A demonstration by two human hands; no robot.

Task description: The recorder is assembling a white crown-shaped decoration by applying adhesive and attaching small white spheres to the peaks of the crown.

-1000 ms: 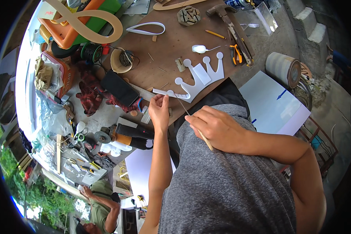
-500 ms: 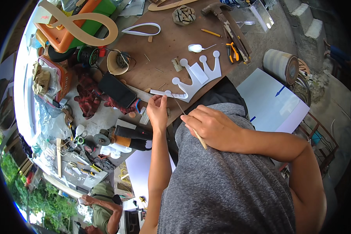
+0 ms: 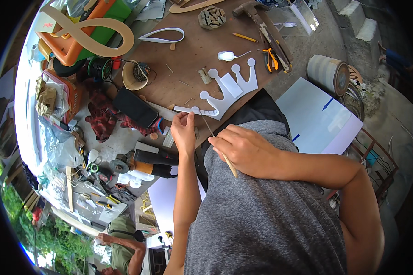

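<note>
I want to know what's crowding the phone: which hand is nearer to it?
Left. The left hand, pinching at the white crown piece, is just right of the black phone; the right hand, holding a wooden-handled tool, is farther right and slightly lower.

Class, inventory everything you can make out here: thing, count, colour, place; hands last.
Worktable: 1, brown, upper middle
Flat crown-shaped cutout: 1, white, table's near edge
Narrow flat strip: 1, white, crown's left end
Slim wooden-handled tool: 1, tan handle, below crown
Nozzled bottle: 1, white, above crown
Slim pencil: 1, yellow, above bottle
Pliers: 1, orange and black, table's right
Claw hammer: 1, brown, beside pliers
Teardrop strip: 1, white, left of pencil
Round cup: 1, cream, table's left
Rectangular phone: 1, black, below cup
Curly cutout: 1, tan, upper left
Flat panel: 1, pale, right
Co-worker: 1, green top, lower left
Small clutter: uncountable, mixed, left
Left hand: 1, bare, holding strip
Right hand: 1, bare, holding tool
</note>
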